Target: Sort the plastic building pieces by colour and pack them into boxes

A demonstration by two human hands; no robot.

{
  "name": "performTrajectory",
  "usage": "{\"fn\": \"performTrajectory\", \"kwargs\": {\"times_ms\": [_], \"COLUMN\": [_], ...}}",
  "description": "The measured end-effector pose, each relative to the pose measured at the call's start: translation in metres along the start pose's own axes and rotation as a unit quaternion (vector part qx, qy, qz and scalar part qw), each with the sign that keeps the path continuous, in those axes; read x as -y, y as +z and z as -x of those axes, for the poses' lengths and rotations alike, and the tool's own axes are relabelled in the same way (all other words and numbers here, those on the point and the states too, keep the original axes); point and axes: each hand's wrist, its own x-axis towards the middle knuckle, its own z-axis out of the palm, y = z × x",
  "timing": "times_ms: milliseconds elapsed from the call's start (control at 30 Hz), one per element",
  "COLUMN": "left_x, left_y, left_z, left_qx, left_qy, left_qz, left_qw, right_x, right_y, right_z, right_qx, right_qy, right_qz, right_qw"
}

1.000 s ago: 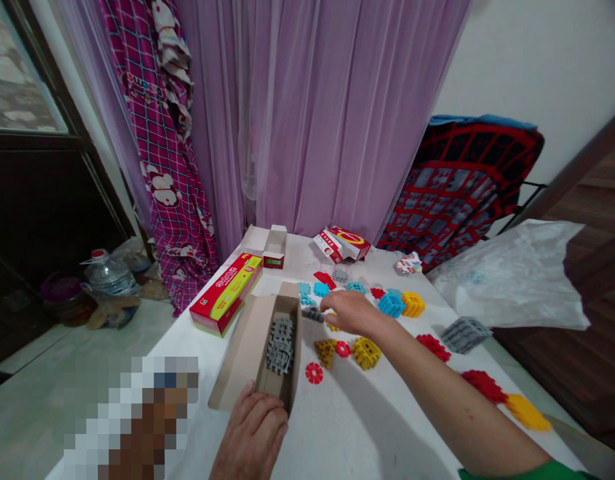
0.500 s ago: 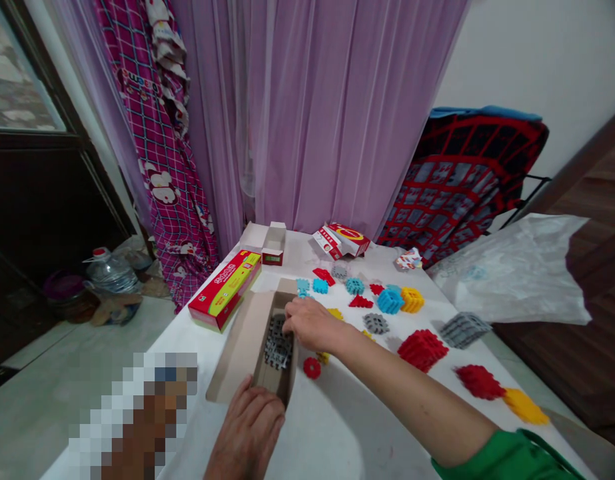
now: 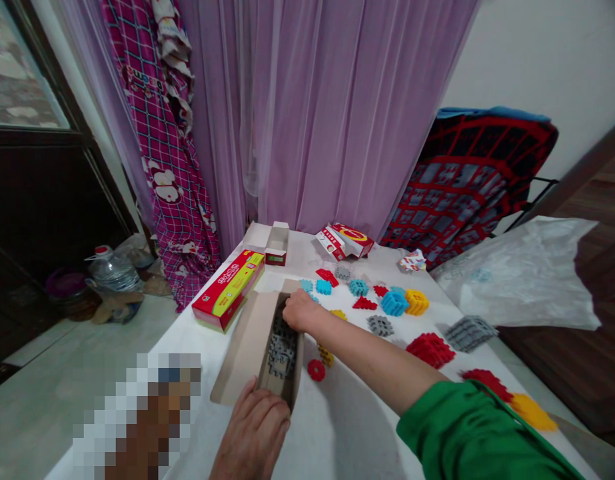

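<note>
A long open cardboard box (image 3: 242,347) lies on the white table with its lid flap spread to the left. Several grey interlocking plastic blocks (image 3: 281,350) rest inside it. My left hand (image 3: 257,427) grips the box's near end, thumb on the inner side and fingers over the edge. At the far end, my right hand (image 3: 300,311) reaches over the right wall with its fingers curled down into the box. Whatever those fingers pinch is hidden. Just right of the box lie a red round piece (image 3: 316,370) and yellow blocks (image 3: 326,355).
A closed red and yellow-green box (image 3: 228,290) lies left of the open one. Behind are a small open box (image 3: 276,245) and a torn red carton (image 3: 344,241). Blue blocks (image 3: 394,303), red blocks (image 3: 430,350) and grey blocks (image 3: 471,333) spread rightward, near a plastic bag (image 3: 522,273).
My right hand has shifted toward the far end of the box, uncovering more grey blocks. The green sleeve reaches further into view. My left hand keeps its hold on the near end.
</note>
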Motion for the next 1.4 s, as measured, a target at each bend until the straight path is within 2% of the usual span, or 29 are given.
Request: {"fn": "performTrajectory", "kwargs": {"times_ms": [100, 233, 400, 533, 667, 1000, 1200, 1300, 1400], "left_x": [-0.001, -0.002, -0.004, -0.004, -0.004, -0.003, -0.003, -0.003, -0.002], "left_y": [0.0, 0.0, -0.002, -0.002, -0.001, -0.002, -0.003, -0.003, -0.002], "left_z": [0.0, 0.001, 0.001, 0.002, 0.003, 0.002, 0.001, 0.001, 0.0], "left_qx": [-0.004, -0.002, 0.014, 0.012, 0.016, 0.008, 0.014, 0.011, 0.006], "left_qy": [-0.006, -0.018, -0.027, -0.025, -0.03, -0.02, -0.025, -0.02, -0.009], "left_qz": [0.009, 0.016, 0.022, 0.013, 0.021, 0.017, 0.019, 0.016, 0.008], "left_qw": [1.0, 1.0, 0.999, 1.0, 0.999, 1.0, 0.999, 1.0, 1.0], "right_x": [-0.006, -0.009, 0.004, 0.022, 0.032, 0.024, 0.027, 0.016, -0.022], "right_y": [-0.001, -0.009, -0.017, -0.007, 0.005, 0.009, 0.011, 0.005, -0.003], "right_z": [0.001, 0.015, 0.031, 0.024, 0.014, 0.01, 0.01, 0.016, 0.03], "right_qx": [0.006, -0.004, -0.016, 0.002, -0.007, -0.025, -0.036, -0.041, -0.04], "right_qy": [0.0, -0.011, -0.055, -0.052, -0.049, -0.019, 0.001, 0.021, 0.07], "right_qz": [0.001, -0.001, -0.024, -0.019, -0.011, -0.042, -0.061, -0.075, -0.085], "right_qw": [1.0, 1.0, 0.998, 0.998, 0.999, 0.999, 0.997, 0.996, 0.993]}}
